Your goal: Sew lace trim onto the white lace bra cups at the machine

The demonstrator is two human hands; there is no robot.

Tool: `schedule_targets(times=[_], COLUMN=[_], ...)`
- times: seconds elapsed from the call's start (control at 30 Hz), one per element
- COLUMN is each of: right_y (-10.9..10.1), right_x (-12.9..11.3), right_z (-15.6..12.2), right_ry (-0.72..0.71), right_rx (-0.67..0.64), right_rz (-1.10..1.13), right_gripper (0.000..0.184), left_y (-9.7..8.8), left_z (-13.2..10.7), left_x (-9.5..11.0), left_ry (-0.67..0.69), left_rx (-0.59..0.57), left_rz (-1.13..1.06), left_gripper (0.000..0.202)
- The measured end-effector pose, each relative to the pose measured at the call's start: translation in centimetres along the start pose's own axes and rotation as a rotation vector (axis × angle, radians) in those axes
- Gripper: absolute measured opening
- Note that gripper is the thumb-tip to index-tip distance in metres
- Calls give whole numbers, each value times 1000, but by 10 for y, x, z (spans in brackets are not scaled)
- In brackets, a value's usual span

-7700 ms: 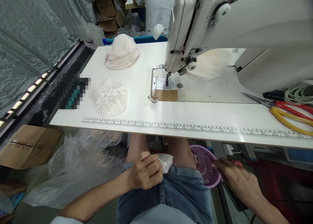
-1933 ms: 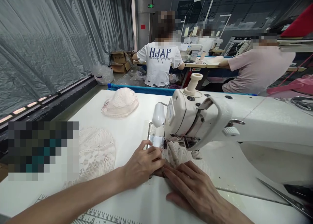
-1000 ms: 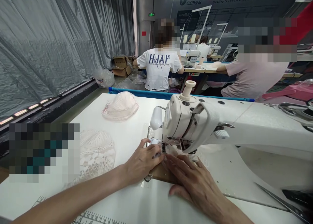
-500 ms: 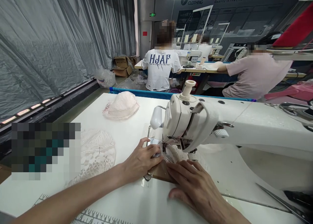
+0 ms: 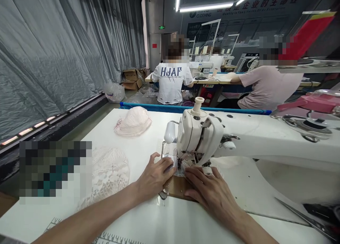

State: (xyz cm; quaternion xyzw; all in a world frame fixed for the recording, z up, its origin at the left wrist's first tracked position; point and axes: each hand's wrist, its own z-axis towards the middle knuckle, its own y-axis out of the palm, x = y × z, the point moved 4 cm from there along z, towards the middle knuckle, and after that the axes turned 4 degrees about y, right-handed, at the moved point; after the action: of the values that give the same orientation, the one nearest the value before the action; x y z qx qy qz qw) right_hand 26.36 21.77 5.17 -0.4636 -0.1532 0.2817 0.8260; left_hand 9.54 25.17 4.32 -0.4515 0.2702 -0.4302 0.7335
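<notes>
At the needle area of a white sewing machine [image 5: 190, 132], a small piece of whitish lace fabric [image 5: 187, 163] lies by the presser foot [image 5: 179, 163]. My left hand [image 5: 154, 176] rests left of the foot, its fingers apart and bent over the metal plate; the fingertips touch down close to the needle. On the other side my right hand [image 5: 214, 192] lies flat, palm down, with its fingertips at the lace edge. Much of the fabric is hidden by that hand and the machine head. A brown patch of the bed [image 5: 179, 187] shows between the hands.
On the white table, a pale pink moulded cup [image 5: 134, 121] and lace pieces [image 5: 110, 171] lie to the left. Scissors [image 5: 300, 214] lie at the right, a printed ruler scale [image 5: 114, 238] at the front edge. Co-workers [image 5: 172, 82] sit beyond the blue-edged table.
The view has shifted slightly. My right hand has moved forward, nearer the machine head, and less lace shows beside the foot. My left hand stays by the presser foot.
</notes>
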Motion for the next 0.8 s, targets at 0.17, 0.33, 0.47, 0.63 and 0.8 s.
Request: schedule_targets(times=[0.17, 0.33, 0.47, 0.63, 0.8], right_y=[11, -8, -43, -69, -67], right_x=[2, -3, -7, -21, -52], right_z=[4, 9, -2, -31, -44], right_ry=[129, 143, 329, 524, 572], right_rx=[-5, -141, -460, -576, -695], right_rz=[-33, 202, 890, 1350, 1449], right_gripper=[36, 32, 25, 38, 37], left_y=[1, -18, -43, -51, -53], left_z=[0, 5, 5, -12, -30], left_x=[-2, -1, 18, 63, 90], left_ry=[-29, -110, -333, -841, -941], left_rx=[11, -55, -249, -273, -199], left_rz=[-36, -174, -751, -1652, -1756], left_gripper=[37, 40, 58, 33, 37])
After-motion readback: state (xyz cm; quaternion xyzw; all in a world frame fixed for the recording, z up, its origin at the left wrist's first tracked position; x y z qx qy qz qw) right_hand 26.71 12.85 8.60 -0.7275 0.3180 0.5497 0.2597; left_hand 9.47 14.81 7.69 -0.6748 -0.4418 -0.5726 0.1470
